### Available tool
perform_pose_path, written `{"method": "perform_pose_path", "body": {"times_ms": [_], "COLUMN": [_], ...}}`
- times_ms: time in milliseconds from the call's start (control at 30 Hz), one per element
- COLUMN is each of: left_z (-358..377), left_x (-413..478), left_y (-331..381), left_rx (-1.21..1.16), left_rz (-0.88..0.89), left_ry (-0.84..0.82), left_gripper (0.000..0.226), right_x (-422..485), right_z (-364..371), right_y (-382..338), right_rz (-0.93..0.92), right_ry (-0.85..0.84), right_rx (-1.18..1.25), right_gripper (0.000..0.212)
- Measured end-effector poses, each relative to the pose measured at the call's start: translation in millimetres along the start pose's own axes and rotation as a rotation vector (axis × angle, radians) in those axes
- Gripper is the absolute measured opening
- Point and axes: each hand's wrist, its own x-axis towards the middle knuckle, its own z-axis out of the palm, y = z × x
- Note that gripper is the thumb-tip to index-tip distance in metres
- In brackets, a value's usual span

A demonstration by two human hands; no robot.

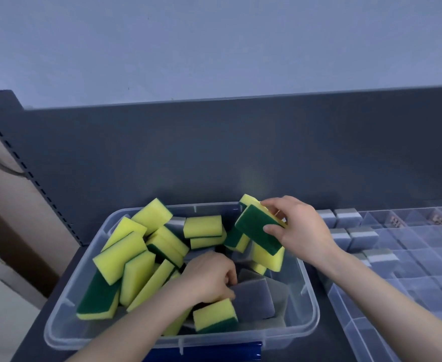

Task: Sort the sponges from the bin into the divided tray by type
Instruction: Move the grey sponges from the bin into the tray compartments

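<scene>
Yellow-and-green sponges fill the left half of the clear bin, heaped at all angles, while grey ones lie along its right side. On my feed the right hand is raised over the bin's far right corner, thumb and fingers pinching 1 green-backed sponge by its end, the scouring side tilted toward the camera and clear of the pile below. The left hand is down inside the bin, fingers curled round the left edge of a grey sponge that lies on other grey pieces, just behind a yellow one at the near wall. To the right, touching the bin, sits the divided tray; several grey blocks stand in its far left compartments. Behind everything runs a dark panel.
</scene>
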Motion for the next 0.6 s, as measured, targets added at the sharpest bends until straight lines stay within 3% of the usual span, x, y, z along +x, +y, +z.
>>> {"method": "perform_pose_path", "body": {"times_ms": [100,267,400,533,600], "left_z": [-1.1,12.9,10.9,-6.6,-26.4], "left_x": [-7.0,-10.2,-7.7,-18.8,-29.4], "left_y": [-11.1,-6.4,-6.5,-12.8,-26.6], "left_rx": [-0.1,-0.087,-0.054,-0.126,-0.28], "left_rz": [0.02,-0.001,-0.008,0.027,-0.018], "left_ry": [0.069,-0.118,-0.069,0.08,0.169], "left_gripper": [0.011,0.043,0.055,0.041,0.034], "right_x": [3.9,11.9,18.2,18.5,16.8], "right_z": [0.3,8.6,12.0,14.1,15.5], "right_y": [1.6,-1.8,-3.1,-3.3,-3.3], "right_rz": [-0.001,-0.01,-0.037,-0.054,-0.069], "right_ry": [0.027,0.033,0.034,0.02,0.002], "right_rx": [0.019,0.036,0.022,0.027,0.013], "right_gripper": [0.042,0.044,0.044,0.044,0.043]}}
